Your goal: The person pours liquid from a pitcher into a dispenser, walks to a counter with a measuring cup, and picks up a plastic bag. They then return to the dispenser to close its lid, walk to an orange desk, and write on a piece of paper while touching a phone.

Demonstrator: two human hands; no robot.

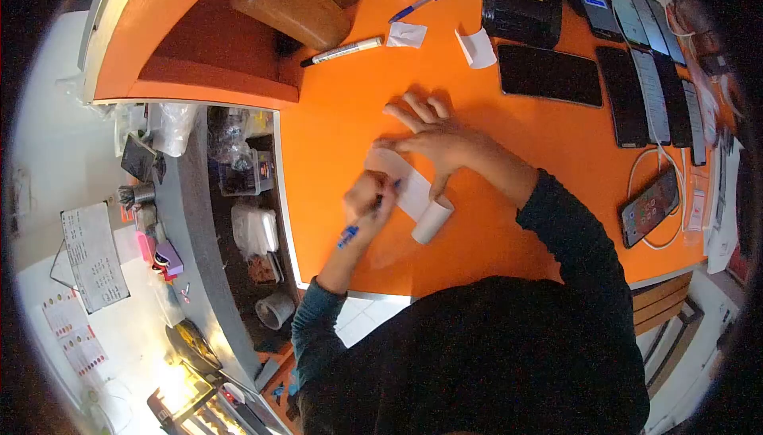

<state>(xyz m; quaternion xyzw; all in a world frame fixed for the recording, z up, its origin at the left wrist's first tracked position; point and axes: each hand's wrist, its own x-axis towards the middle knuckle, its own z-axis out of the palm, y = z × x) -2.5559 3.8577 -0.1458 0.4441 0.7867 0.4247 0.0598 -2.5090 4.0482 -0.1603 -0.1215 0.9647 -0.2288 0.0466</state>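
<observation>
Orange tabletop (342, 117). Paper strip (401, 184), mid-tabletop, unrolled from small paper roll (431, 220). Left hand (367, 196): fingers closed around blue pen (350, 232), tip on strip. Right hand (433, 137): fingers spread flat, pressing strip down. Phones (652, 93) lie well apart.

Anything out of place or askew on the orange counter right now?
Nothing damaged or spilled. Two torn paper scraps lie loose near the marker; the left hand writes with a blue pen on the paper strip held flat by the right hand.
</observation>
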